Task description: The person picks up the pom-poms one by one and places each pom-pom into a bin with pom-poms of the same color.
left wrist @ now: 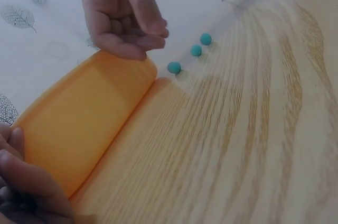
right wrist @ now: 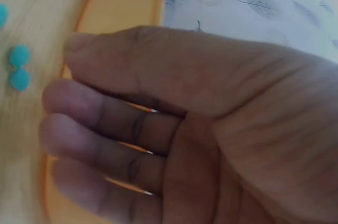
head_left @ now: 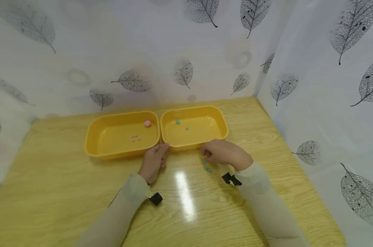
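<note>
Two yellow plastic trays stand side by side at the back of the table. My left hand (head_left: 154,161) pinches the near left corner of the right tray (head_left: 202,133), thumb and fingers at its rim. Over that tray's near right edge hovers my right hand (head_left: 225,153), its fingers loosely bent and nothing visible between thumb and fingertips. Several small teal balls lie about: three on the wood below the right hand, one of them the nearest ball (left wrist: 174,67), and two inside the right tray, a larger ball (head_left: 178,121) and a smaller ball (head_left: 187,128).
The left tray (head_left: 112,145) holds a pink ball (head_left: 147,123) and several tiny pink pieces (head_left: 139,138). A white leaf-patterned sheet (head_left: 161,51) hangs behind the wood-grain table (head_left: 66,192) and along its right side.
</note>
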### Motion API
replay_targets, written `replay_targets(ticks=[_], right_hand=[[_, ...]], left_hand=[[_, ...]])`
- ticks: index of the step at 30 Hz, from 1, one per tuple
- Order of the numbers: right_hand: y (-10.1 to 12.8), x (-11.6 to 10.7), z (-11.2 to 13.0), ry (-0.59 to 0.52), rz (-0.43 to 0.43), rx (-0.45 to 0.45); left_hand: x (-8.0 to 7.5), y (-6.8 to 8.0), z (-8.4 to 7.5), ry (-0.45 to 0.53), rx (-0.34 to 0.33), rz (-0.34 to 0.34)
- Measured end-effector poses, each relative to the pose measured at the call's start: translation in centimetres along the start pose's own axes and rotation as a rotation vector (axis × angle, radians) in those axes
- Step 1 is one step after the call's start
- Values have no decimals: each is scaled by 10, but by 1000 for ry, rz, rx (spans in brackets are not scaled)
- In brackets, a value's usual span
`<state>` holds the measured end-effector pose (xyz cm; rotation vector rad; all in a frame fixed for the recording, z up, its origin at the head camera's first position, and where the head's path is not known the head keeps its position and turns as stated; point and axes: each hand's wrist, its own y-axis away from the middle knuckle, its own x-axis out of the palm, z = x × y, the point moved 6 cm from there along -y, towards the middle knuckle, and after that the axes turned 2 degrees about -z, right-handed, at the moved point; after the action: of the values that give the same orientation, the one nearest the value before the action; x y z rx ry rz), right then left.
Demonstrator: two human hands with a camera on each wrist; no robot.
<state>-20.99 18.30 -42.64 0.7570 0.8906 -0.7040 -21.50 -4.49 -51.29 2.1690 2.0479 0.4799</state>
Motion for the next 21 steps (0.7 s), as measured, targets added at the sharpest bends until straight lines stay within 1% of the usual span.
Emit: replay_targets(ticks=[7, 12, 15, 19, 21], right_hand=[[-11, 15, -5, 41, 9, 1], [-13, 21, -4, -9, 60, 34], [-12, 22, -4, -21, 60, 45], [-13, 23, -4, -20, 48, 36], [-13, 24, -4, -18, 46, 32]], left_hand=[[1, 0, 0, 11, -6, -11], [2, 0, 1, 18, -31, -17], [3, 0, 0, 17, -25, -17], [2, 1, -1, 21, -10, -20], [2, 1, 0, 25, -13, -24]])
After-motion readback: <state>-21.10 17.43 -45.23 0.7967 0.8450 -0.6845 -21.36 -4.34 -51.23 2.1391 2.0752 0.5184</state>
